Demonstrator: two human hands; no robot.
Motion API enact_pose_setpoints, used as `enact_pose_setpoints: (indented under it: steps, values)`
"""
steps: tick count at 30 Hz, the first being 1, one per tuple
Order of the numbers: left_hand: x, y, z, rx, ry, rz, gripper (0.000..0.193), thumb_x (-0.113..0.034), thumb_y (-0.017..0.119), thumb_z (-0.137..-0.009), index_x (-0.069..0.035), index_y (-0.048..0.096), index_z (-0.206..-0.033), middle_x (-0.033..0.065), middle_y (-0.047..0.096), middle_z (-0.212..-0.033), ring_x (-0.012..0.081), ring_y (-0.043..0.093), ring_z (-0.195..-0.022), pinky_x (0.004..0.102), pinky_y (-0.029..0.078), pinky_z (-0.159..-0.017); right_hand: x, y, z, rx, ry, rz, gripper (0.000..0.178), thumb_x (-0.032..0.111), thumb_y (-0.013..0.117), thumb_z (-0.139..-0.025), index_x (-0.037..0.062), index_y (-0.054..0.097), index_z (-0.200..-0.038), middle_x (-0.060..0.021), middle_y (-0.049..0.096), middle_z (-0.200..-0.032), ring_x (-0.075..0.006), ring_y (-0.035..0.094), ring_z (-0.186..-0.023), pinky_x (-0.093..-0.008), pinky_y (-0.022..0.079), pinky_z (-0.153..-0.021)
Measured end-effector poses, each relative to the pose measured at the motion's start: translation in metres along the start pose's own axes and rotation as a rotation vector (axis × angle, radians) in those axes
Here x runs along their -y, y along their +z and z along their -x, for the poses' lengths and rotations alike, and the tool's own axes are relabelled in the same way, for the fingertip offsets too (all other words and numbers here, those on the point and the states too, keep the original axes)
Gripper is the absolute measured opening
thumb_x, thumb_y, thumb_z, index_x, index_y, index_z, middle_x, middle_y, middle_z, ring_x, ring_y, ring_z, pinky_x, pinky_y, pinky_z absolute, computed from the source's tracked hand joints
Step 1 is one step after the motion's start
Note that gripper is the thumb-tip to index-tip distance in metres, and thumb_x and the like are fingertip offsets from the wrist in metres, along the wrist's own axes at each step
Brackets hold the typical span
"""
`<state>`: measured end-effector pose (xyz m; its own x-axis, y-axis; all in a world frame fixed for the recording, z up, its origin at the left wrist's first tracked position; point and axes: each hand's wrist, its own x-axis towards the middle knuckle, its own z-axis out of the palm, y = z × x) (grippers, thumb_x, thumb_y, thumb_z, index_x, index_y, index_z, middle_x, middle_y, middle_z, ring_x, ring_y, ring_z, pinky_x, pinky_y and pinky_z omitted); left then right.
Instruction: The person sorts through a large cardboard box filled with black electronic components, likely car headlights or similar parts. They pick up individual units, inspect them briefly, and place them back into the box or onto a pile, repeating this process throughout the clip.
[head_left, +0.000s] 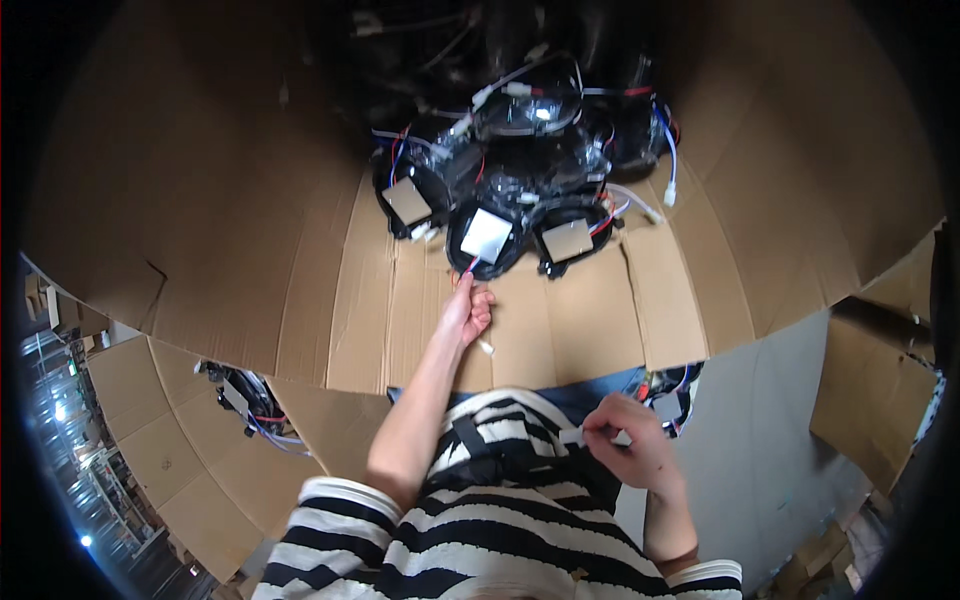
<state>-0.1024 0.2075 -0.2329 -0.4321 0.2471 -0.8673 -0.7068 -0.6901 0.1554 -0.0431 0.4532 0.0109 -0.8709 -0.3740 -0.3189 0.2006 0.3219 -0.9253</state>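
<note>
My left hand (468,312) is closed on a thin bundle of red, white and blue wires (472,266). Those wires lead to the middle black plastic unit (458,240), which carries a bright square plate (487,236). A white connector (487,348) dangles below that hand. In front of my body, my right hand (632,440) pinches a small whitish strip (572,437); its exact kind is unclear. Flanking the middle unit are two similar black units with plates, a left plate (407,201) and a right plate (568,241).
A large cardboard box (520,340) surrounds the units, its walls rising left and right. More black units with clear covers (530,110) and loose wires pile up deeper inside. Another cardboard box (160,440) with a wired unit (245,398) stands at left; cardboard (870,380) is at right.
</note>
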Motion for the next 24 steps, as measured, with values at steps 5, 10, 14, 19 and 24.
enact_pose_setpoints:
  steps: [5, 10, 14, 19, 24]
  values:
    - [0.014, -0.004, -0.089, -0.218, 0.162, 0.371, 0.023, -0.032, 0.051, -0.084, -0.009, 0.049, -0.086, 0.0027, 0.053, -0.057, 0.0060, 0.045, -0.038, 0.0156, 0.038, -0.031, -0.021, 0.008, 0.002, 0.024, 0.098, 0.008, 0.009, 0.009, 0.060, -0.071, 0.0039, 0.058, -0.079, -0.0064, 0.052, -0.066, -0.0170, 0.051, -0.058, -0.0264, 0.041, -0.052]
    - [-0.017, 0.023, -0.086, -0.475, 0.559, 0.365, 0.013, -0.020, 0.057, -0.078, -0.013, 0.046, -0.076, -0.0012, 0.049, -0.060, 0.0122, 0.046, -0.046, 0.0233, 0.036, -0.040, -0.009, 0.009, 0.007, -0.039, 0.101, -0.029, 0.009, 0.011, 0.059, -0.074, 0.0046, 0.060, -0.080, 0.0008, 0.053, -0.064, -0.0065, 0.044, -0.058, -0.0213, 0.036, -0.052]
    - [-0.033, 0.022, -0.090, -0.895, 0.740, -0.415, 0.021, -0.027, 0.058, -0.075, -0.008, 0.059, -0.069, 0.0068, 0.060, -0.066, 0.0183, 0.056, -0.059, 0.0334, 0.043, -0.053, 0.009, 0.015, -0.001, -0.047, 0.103, -0.031, 0.008, 0.011, 0.055, -0.075, 0.0034, 0.057, -0.077, 0.0004, 0.046, -0.058, -0.0080, 0.039, -0.055, -0.0233, 0.033, -0.049]
    - [-0.055, 0.006, -0.053, -0.510, 1.119, -0.474, 0.037, -0.025, 0.040, -0.088, -0.002, 0.055, -0.062, 0.0074, 0.057, -0.058, 0.0163, 0.054, -0.053, 0.0323, 0.042, -0.052, 0.016, 0.025, -0.005, 0.041, 0.129, 0.016, 0.015, 0.017, 0.055, -0.077, 0.0028, 0.058, -0.083, -0.0032, 0.053, -0.064, -0.0108, 0.045, -0.059, -0.0249, 0.039, -0.055]
    - [-0.053, 0.066, 0.032, -0.120, 0.942, -0.440, 0.027, -0.024, 0.035, -0.092, -0.002, 0.050, -0.085, -0.0001, 0.048, -0.062, 0.0051, 0.040, -0.047, 0.0193, 0.038, -0.046, 0.015, 0.024, -0.007, 0.083, 0.166, 0.043, 0.016, 0.017, 0.054, -0.079, 0.0029, 0.059, -0.086, -0.0038, 0.055, -0.065, -0.0102, 0.046, -0.060, -0.0244, 0.040, -0.056]
